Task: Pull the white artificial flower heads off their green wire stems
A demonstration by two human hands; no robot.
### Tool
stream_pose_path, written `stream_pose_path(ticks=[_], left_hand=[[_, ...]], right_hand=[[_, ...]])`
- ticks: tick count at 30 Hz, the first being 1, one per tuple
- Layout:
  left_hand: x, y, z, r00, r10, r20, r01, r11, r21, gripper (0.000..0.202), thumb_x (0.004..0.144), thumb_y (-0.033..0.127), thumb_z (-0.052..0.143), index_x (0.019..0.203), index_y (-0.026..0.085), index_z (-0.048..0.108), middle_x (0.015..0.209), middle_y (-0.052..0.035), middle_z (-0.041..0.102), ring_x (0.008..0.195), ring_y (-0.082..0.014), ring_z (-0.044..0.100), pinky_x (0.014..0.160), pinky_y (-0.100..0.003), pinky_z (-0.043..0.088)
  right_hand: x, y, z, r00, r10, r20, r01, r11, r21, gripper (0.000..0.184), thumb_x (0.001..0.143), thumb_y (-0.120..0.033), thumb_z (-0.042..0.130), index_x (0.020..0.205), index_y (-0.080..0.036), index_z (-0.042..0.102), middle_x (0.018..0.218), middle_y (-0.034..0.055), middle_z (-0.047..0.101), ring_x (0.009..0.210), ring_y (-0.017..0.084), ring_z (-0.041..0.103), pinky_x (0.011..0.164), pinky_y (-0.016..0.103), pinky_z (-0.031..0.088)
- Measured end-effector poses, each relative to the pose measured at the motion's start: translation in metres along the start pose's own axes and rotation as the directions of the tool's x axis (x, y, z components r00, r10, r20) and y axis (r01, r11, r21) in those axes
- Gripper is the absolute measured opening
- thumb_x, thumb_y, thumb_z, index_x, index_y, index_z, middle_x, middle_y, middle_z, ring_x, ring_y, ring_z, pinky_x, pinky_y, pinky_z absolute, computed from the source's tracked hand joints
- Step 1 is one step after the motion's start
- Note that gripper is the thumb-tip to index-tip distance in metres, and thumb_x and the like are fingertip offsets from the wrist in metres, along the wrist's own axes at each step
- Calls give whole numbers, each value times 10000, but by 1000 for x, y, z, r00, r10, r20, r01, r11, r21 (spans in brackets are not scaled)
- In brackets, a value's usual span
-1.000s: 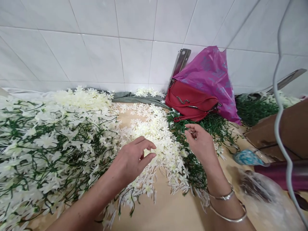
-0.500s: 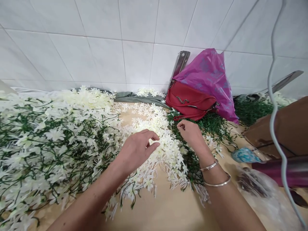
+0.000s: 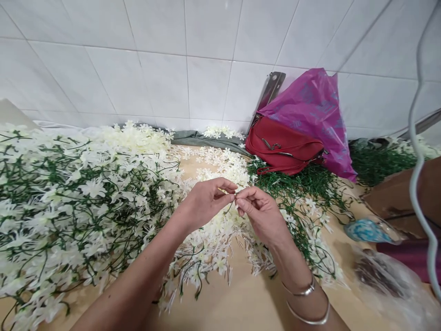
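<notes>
My left hand [image 3: 205,202] and my right hand [image 3: 263,214] meet fingertip to fingertip over a heap of loose white artificial blossoms [image 3: 220,161]. Thumb and fingers of both are pinched on a small white artificial flower [image 3: 240,189], mostly hidden by the fingers. A thin dark stem shows just below the left thumb. Left of my arm lies a big pile of white artificial flowers with green stems [image 3: 93,216]. Bare green artificial stems [image 3: 296,186] lie beyond my right hand. Two silver bangles circle my right wrist.
A red handbag [image 3: 285,147] and a purple plastic bag [image 3: 310,101] lean by the tiled wall [image 3: 158,82]. To the right are a blue patterned pouch [image 3: 367,231], a clear plastic bag [image 3: 389,280], brown cardboard [image 3: 403,197] and a hanging grey cable [image 3: 415,151].
My right hand has moved left and down from the green stems to meet my left hand, and both now pinch a small flower. The view has shifted slightly left.
</notes>
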State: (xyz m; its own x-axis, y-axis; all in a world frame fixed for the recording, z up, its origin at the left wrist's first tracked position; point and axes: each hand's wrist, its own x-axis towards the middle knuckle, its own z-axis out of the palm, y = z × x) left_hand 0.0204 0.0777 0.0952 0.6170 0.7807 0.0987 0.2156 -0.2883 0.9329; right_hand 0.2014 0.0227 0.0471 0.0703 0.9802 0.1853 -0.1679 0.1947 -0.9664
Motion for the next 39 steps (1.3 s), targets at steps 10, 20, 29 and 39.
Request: stream_pose_path(ticks=[10, 20, 29, 39], left_hand=[[2, -6, -2, 995, 21, 101, -30, 996, 90, 256, 954, 220, 551, 1157, 181, 701, 1106, -55, 777, 982, -179, 717, 894, -319, 542], [7, -15, -8, 991, -49, -124, 41, 997, -70, 208, 863, 284, 709, 1028, 159, 709, 897, -34, 741, 763, -133, 674, 698, -251, 525], [4, -15, -9, 985, -65, -160, 39, 986, -160, 240, 875, 389, 746, 858, 152, 716, 754, -27, 706, 701, -131, 650, 685, -260, 520], [1, -9, -3, 997, -64, 51, 65, 998, -14, 157, 894, 315, 689, 910, 162, 722, 749, -5, 700, 679, -115, 601, 636, -232, 459]], right_hand=[[-4, 17, -1, 999, 33, -29, -34, 999, -29, 138, 853, -345, 802, 855, -225, 734, 692, -27, 672, 630, 107, 593, 648, 235, 456], [-1, 9, 0, 984, 91, -154, -69, 987, 142, 265, 752, -362, 873, 874, -231, 677, 739, -41, 658, 528, 78, 552, 532, 214, 465], [0, 1, -3, 967, 129, -220, -77, 969, 234, 403, 672, -356, 924, 978, -265, 678, 758, -54, 644, 594, 82, 582, 576, 200, 537], [-4, 4, 3, 973, 95, -209, -70, 990, 122, 207, 700, -352, 906, 800, -232, 770, 649, -32, 688, 566, 98, 608, 625, 245, 499]])
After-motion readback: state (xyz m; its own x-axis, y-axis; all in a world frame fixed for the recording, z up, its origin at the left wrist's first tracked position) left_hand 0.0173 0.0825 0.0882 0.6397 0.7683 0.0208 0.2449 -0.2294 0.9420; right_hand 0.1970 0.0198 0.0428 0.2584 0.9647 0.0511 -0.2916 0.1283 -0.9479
